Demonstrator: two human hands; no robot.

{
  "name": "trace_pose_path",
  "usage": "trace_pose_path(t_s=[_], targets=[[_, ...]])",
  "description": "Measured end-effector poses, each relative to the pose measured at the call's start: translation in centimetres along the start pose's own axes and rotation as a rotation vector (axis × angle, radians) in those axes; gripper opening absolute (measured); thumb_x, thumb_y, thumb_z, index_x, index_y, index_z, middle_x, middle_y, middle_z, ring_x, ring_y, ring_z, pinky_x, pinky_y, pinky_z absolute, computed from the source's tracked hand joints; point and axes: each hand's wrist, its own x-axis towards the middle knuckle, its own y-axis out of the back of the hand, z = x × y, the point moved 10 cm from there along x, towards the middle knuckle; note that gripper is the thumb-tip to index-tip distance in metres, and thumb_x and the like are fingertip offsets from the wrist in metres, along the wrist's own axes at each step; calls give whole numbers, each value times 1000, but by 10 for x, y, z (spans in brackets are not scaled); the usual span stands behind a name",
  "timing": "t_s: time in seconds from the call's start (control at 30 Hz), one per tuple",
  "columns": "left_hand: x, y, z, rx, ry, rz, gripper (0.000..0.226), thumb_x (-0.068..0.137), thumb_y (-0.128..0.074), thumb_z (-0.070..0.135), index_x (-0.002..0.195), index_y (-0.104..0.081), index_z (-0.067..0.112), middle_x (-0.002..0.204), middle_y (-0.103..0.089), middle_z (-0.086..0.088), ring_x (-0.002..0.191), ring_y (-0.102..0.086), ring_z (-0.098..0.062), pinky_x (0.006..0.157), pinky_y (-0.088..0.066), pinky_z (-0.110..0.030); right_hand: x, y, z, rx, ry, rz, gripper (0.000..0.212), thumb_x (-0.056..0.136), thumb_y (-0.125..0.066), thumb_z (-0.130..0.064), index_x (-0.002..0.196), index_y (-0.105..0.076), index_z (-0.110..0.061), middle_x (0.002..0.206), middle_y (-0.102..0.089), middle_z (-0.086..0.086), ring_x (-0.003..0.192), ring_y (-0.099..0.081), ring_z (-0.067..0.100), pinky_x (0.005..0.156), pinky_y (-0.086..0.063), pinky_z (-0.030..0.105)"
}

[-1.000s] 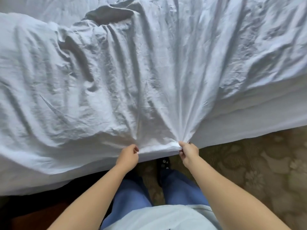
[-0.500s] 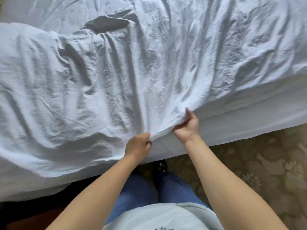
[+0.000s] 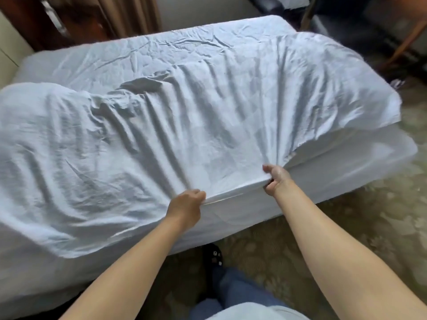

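White sheet (image 3: 161, 139) in tightly curled fingers (image 3: 199, 194)

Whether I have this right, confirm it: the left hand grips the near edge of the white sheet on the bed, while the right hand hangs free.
Not right. The right hand does not hang free: it grips the near edge too, fingers curled round bunched cloth, as the head view shows. The left hand does grip the near edge of the white sheet on the bed.
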Motion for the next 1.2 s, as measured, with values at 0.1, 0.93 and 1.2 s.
trace_pose_path(t_s=[0.1,0.93,1.2], targets=[[-4,-1,19,3,-19,-40,26,76,-35,-11,82,-34,14,76,-32,3,74,-36,-20,50,-20,-27,-6,44,-15,-140,109,170,13,85,-58,2,81,-52,-8,74,-51,3,60,-50,16,44,-48,22],[108,-98,202,-146,263,-456,47,94,-44,10,139,-43,24,144,-43,-1,127,-46,-20,99,-44,-33,118,132,-105,-657,26,-264,29,93,-57,-10,122,-59,-9,129,-56,11,123,-49,26,102,-41,38],[187,-111,250,-569,474,-372,36,90,-46,10,124,-57,18,125,-57,-5,114,-55,-22,90,-45,-29,184,156,-155,-567,-57,-204,30,96,-53,-14,125,-56,-11,131,-55,10,124,-50,25,100,-41,36]])
